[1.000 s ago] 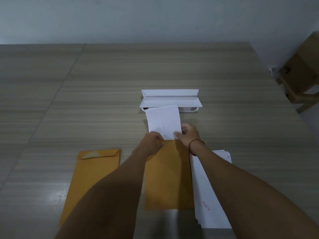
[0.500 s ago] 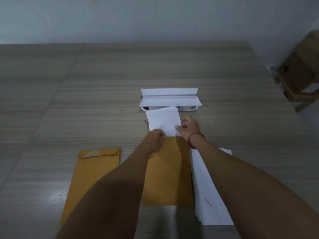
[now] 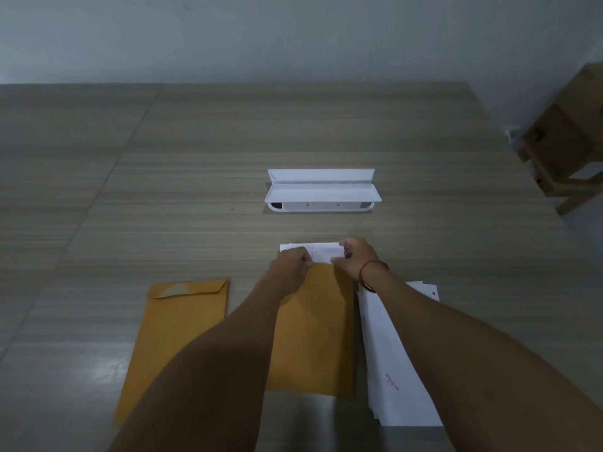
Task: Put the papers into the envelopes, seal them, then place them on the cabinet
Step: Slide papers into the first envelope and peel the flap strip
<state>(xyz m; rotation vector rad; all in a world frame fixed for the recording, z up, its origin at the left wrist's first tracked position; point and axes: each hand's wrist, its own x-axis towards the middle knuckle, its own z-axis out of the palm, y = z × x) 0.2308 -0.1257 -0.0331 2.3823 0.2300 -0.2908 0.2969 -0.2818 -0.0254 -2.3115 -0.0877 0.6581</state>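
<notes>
1. Brown kraft, long and narrow: the brown envelope (image 3: pixel 313 337) lies flat on the table (image 3: pixel 195 158) between the two forearms. Its long axis runs near to far and its open mouth is at the far end.
2. The paper (image 3: pixel 323 251) sticks out of that mouth as a short white strip. Most of it is inside the envelope, and its exposed edge is on the far side of both hands.
3. The left hand (image 3: pixel 292 265) sits at the mouth's left corner with its fingers curled. They seem to pinch the envelope's edge there, though which layer they hold cannot be told.
4. The right hand (image 3: pixel 355 259) is at the right corner, with its fingers and thumb closed on the strip's right end. It looks like the hand better placed to drive the sheet in.
5. Judgement: what remains is a short push towards the near side, along the envelope's long axis. The strip lies just beyond the fingertips, so the fingers likely have to shift to its far edge.
6. A second envelope (image 3: pixel 176 347) lies to the left with its flap at the far end, and a stack of papers (image 3: pixel 401 370) lies to the right under the right forearm.
7. A white case (image 3: pixel 321 192) stands open further off. Wooden furniture (image 3: pixel 567 135) stands at the far right, off the table.
</notes>
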